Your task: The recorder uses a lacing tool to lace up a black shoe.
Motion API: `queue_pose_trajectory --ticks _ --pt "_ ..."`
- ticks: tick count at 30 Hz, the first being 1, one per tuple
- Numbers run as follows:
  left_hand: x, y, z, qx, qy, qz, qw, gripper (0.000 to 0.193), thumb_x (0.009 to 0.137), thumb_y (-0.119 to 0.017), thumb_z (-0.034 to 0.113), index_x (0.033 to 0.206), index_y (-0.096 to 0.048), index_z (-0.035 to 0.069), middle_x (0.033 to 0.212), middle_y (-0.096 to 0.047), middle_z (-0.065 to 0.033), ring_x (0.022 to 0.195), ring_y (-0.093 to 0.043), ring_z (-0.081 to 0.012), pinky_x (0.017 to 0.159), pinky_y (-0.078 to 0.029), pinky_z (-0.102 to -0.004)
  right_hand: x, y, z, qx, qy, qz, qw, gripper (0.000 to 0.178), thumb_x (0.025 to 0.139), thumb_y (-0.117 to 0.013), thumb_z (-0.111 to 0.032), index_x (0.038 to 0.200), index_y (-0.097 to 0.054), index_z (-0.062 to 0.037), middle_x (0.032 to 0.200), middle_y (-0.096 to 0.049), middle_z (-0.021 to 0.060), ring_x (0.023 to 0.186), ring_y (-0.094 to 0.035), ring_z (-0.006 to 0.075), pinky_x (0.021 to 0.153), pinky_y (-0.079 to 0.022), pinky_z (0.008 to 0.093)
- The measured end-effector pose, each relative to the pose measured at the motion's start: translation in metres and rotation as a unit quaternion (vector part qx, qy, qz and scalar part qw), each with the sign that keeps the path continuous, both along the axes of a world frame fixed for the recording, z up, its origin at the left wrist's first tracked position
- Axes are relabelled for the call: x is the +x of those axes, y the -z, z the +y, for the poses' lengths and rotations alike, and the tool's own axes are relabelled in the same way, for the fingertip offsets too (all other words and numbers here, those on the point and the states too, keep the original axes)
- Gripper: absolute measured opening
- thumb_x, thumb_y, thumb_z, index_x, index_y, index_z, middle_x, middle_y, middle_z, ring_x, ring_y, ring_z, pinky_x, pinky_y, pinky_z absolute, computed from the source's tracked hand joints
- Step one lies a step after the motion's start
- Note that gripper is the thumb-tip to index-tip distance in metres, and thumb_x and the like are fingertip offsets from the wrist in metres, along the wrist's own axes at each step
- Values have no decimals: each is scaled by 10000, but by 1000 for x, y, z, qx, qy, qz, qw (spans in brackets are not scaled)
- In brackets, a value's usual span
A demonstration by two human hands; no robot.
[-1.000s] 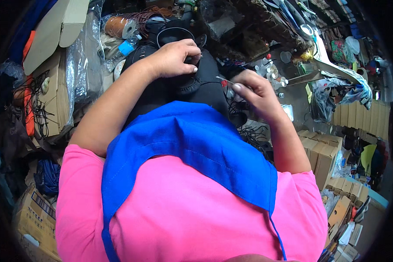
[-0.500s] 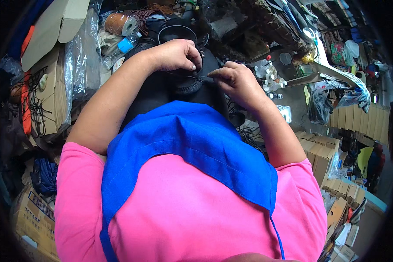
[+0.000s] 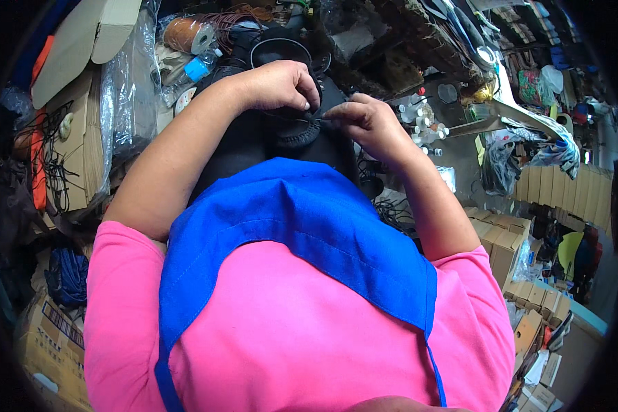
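On my lap rests a black shoe-like piece (image 3: 299, 134) with a ridged, stitched-looking curved edge facing me. My left hand (image 3: 285, 86) lies over its far left part, fingers curled and pinched down at it; a fine thread-like line shows under them. To its right, my right hand (image 3: 365, 122) is closed in a pinch, its fingertips right by the ridged edge. Whatever it pinches is too small to make out. Beyond my left hand stands a round dark opening with a thin pale rim (image 3: 279, 42). A blue apron (image 3: 281, 199) covers my lap's near side.
At the left are an orange thread spool (image 3: 189, 36), a water bottle (image 3: 198, 66) and cardboard sheets (image 3: 82, 147). Several small bottles (image 3: 424, 123) cluster to the right, near a metal stand arm (image 3: 515, 113). Cardboard boxes (image 3: 498, 237) are stacked at the right.
My right hand has shifted slightly left, its fingertips nearer the ridged edge and my left hand. My left hand stays almost in place, and the black piece has hardly moved.
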State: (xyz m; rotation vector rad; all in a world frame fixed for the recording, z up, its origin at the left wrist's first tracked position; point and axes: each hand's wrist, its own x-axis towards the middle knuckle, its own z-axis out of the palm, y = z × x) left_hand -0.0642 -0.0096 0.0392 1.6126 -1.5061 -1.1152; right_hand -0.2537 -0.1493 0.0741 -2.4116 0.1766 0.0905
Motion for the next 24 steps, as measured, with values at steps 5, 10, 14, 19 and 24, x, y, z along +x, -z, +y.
queue_pose_trajectory --ticks 5,10,14,19,24 --pt "-4 -4 0 7 -9 -27 1000 191 756 -678 86 941 -722 75 914 -529 -62 940 -556 -212 847 -446 -308 9 -17 10 -121 -62 3 991 268 716 -656 -61 978 -695 -101 833 -606 123 855 -614 316 761 -504 395" --pt "-7 0 2 0 -20 -40 999 178 765 -685 95 938 -725 95 928 -508 -60 938 -537 -213 857 -436 -308 10 -19 23 -244 -114 -18 963 238 709 -661 -89 944 -693 -70 826 -606 136 853 -606 304 740 -504 377" --pt "-9 0 -2 -16 -18 -81 996 183 766 -694 105 946 -728 116 950 -491 -53 947 -517 -210 866 -426 -304 3 2 -3 -62 -64 -21 996 239 737 -670 -82 972 -712 -105 819 -598 114 807 -607 255 722 -497 338" --pt "-3 4 4 -72 17 -71 995 192 762 -708 127 953 -727 121 957 -483 -52 953 -510 -204 864 -420 -302 1 8 -10 57 -13 50 997 232 804 -686 -85 1023 -723 -153 809 -559 45 765 -561 159 701 -465 294" --pt "-7 -2 3 -22 -19 -69 997 191 776 -692 143 960 -724 105 918 -497 -58 944 -523 -209 864 -424 -300 6 -12 2 -78 -60 25 995 239 780 -679 -62 997 -725 -152 875 -592 80 827 -613 205 735 -490 310"
